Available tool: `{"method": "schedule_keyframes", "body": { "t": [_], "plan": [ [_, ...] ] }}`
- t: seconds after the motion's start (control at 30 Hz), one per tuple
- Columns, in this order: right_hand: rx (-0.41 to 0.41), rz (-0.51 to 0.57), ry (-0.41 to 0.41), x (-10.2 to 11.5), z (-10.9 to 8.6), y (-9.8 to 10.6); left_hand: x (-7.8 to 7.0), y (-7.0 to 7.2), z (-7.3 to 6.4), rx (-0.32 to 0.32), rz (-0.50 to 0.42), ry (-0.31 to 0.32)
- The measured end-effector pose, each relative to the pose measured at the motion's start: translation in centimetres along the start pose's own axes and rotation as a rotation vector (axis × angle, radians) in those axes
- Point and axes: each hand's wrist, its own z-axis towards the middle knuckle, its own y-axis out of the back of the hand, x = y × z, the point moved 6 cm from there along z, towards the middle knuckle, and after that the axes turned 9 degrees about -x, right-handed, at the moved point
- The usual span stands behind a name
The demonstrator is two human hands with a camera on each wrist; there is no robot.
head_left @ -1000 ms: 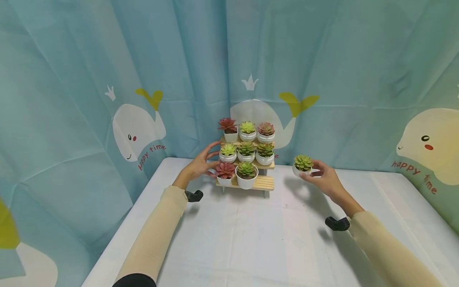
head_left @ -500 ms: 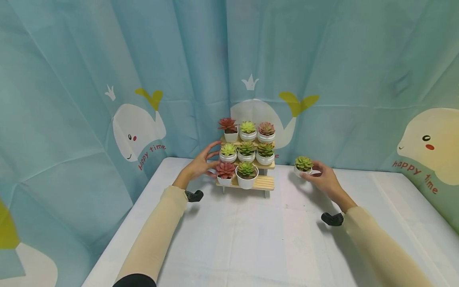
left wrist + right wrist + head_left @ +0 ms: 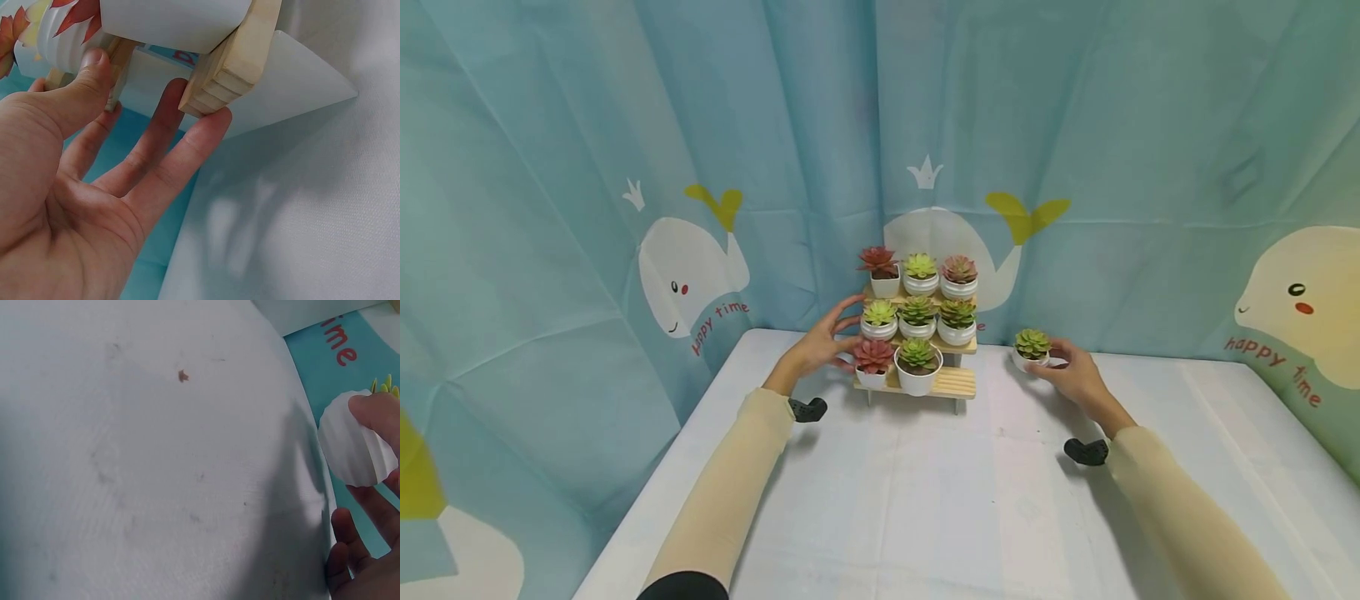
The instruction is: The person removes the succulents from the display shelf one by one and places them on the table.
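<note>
My right hand (image 3: 1077, 379) pinches a small green succulent (image 3: 1032, 343) by its ribbed white pot (image 3: 350, 440), thumb on one side and fingers on the other. It is to the right of a three-tier wooden plant stand (image 3: 955, 383). My left hand (image 3: 815, 348) touches the stand's left end with spread fingers. In the left wrist view its thumb (image 3: 94, 78) lies at the middle slat beside a white pot, and fingertips (image 3: 215, 122) touch the bottom slat. A red succulent (image 3: 873, 357) and a green succulent (image 3: 917, 357) occupy the bottom tier, whose right part is bare wood.
Several potted succulents fill the middle and top tiers, including a dark red one (image 3: 878, 263) at top left. A white cloth covers the table (image 3: 940, 500). Behind it hangs a blue whale-print curtain (image 3: 805, 150).
My right forearm has swung somewhat left, and the held succulent has dipped slightly, staying right of the stand. My left hand keeps its place on the stand.
</note>
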Motion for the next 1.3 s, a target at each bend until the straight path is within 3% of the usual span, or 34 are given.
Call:
{"method": "schedule_keyframes", "body": {
  "t": [0.9,1.3],
  "plan": [
    [0.086,0.04,-0.068,-0.67,0.54,-0.61,0.02,0.03,0.07,-0.008,-0.004,0.004],
    [0.078,0.029,-0.07,-0.82,0.54,-0.74,-0.02,0.01,0.03,-0.015,0.001,-0.003]
  ]
}}
